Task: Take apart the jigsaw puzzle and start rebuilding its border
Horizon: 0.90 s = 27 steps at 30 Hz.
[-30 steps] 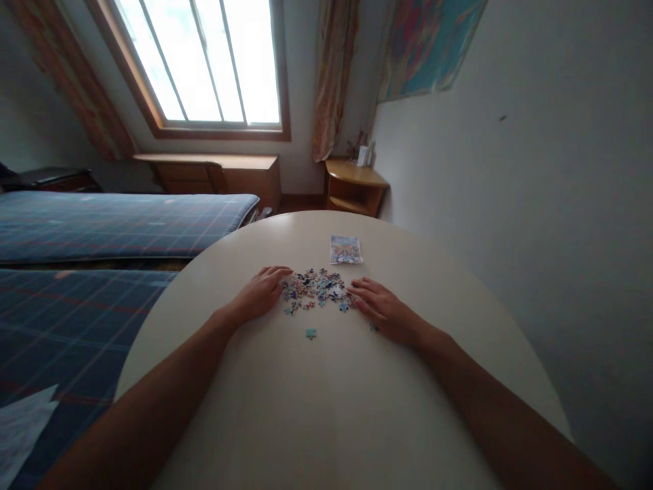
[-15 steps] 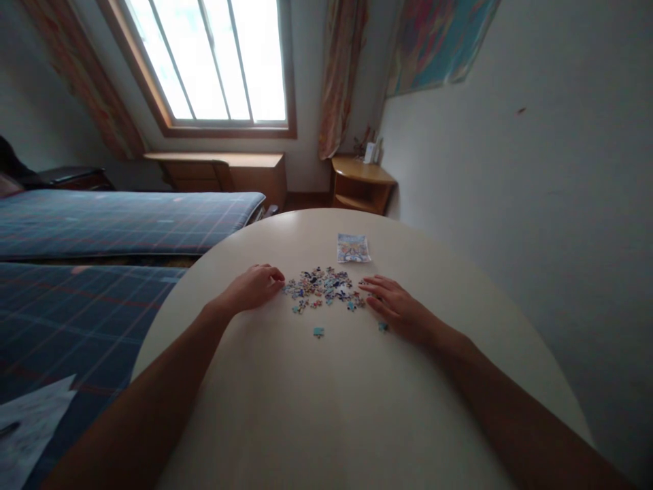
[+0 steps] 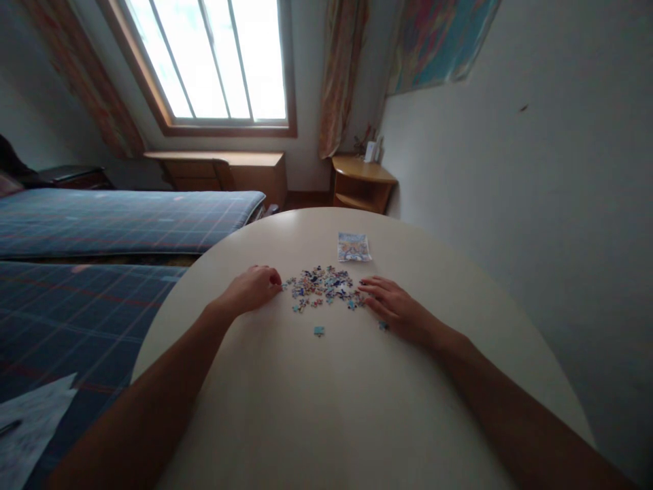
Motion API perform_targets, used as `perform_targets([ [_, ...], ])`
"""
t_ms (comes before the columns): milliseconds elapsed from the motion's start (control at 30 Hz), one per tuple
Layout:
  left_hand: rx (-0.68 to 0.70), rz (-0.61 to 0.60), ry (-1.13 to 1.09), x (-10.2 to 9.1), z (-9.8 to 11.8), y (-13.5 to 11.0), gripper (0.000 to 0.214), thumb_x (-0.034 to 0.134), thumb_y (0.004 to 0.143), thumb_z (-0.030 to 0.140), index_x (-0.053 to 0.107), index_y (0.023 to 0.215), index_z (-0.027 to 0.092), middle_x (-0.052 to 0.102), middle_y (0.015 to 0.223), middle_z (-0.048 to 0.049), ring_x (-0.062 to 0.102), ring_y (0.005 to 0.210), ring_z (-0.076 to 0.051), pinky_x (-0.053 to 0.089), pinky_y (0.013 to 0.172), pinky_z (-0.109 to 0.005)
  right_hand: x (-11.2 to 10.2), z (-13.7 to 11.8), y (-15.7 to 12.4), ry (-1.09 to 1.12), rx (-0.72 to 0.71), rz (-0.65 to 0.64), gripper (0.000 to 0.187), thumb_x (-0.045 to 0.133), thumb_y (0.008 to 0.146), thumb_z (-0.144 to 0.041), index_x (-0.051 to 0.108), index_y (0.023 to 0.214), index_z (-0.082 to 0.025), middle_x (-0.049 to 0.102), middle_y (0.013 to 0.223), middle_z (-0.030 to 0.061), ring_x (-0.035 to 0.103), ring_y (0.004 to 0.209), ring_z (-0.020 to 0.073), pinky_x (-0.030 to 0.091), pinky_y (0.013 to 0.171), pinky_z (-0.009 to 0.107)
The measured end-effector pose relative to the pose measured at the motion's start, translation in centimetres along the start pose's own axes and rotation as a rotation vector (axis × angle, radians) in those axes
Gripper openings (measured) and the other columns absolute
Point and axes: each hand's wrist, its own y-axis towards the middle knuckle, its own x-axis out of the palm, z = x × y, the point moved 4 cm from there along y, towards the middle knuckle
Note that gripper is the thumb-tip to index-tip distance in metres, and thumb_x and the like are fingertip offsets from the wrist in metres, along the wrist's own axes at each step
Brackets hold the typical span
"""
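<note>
Light is shining through a window (image 3: 219,68) far beyond the fingers, and two checked beds (image 3: 127,221) are standing off to the left of them. Under both hands, a round, pale worktop (image 3: 326,415) is holding up some small, bright things.

A pile of puzzle pieces (image 3: 321,284) is lying loose between the fingers of the two hands. The left hand (image 3: 252,289) is resting at the pile's left edge. Its fingers are curling in, with the thumb close to the first finger, but one cannot tell if they are pinching a piece. The right hand (image 3: 400,309) is lying palm down at the right edge. Its fingers are spreading a little and reaching to the outer pieces, and they do not seem to be gripping any.

One blue piece (image 3: 319,331) is sitting alone, nearer the person than the fingers. One dark piece (image 3: 383,327) is lying just beside the right thumb, on the near side. A picture card (image 3: 354,248) is lying flat beyond the right fingers.

The hands seem to be sorting through the pieces. The next move is probably calling for a soft pinch on just one piece, without bumping its neighbours.
</note>
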Motion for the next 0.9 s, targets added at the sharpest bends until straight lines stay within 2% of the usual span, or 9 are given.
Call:
perform_targets([
  [333,-0.085,-0.027,-0.062,-0.5,0.3,-0.4,0.02,0.059,0.08,0.032,0.071,0.094,0.022,0.074,0.092,-0.0053,0.067,0.083,-0.021,0.046,0.07,-0.028,0.0,-0.1,0.0,-0.009,0.002,-0.016,0.051,0.033,0.101,-0.048,0.061,0.131,-0.019,0.056,0.14,0.013,0.044,0.136,0.0283,0.033,0.115,0.053],
  [667,-0.067,0.004,-0.073,-0.6,0.5,-0.5,0.016,0.057,0.081,0.028,0.068,0.09,0.021,0.073,0.091,-0.006,0.067,0.084,-0.022,0.047,0.071,-0.03,-0.2,-0.2,-0.1,0.011,0.004,0.009,0.048,0.034,0.101,-0.049,0.062,0.13,-0.023,0.057,0.14,0.0112,0.045,0.136,0.0277,0.034,0.115,0.052],
  [767,-0.084,0.041,-0.063,-0.8,1.1,-0.6,0.024,0.057,0.084,0.037,0.066,0.098,0.02,0.071,0.094,-0.0074,0.066,0.085,-0.024,0.047,0.071,-0.032,-0.1,-0.3,0.0,0.009,0.0,0.003,0.049,0.033,0.101,-0.049,0.062,0.13,-0.022,0.056,0.14,0.0116,0.045,0.136,0.0281,0.033,0.115,0.053],
  [900,0.009,0.082,-0.114,-0.5,2.4,-0.8,0.038,0.061,0.084,0.049,0.064,0.11,0.021,0.069,0.103,-0.0076,0.064,0.095,-0.025,0.049,0.08,-0.033,0.1,-0.1,0.0,-0.004,0.004,-0.013,0.048,0.034,0.101,-0.048,0.062,0.13,-0.021,0.056,0.141,0.0114,0.043,0.137,0.0277,0.032,0.116,0.051],
])
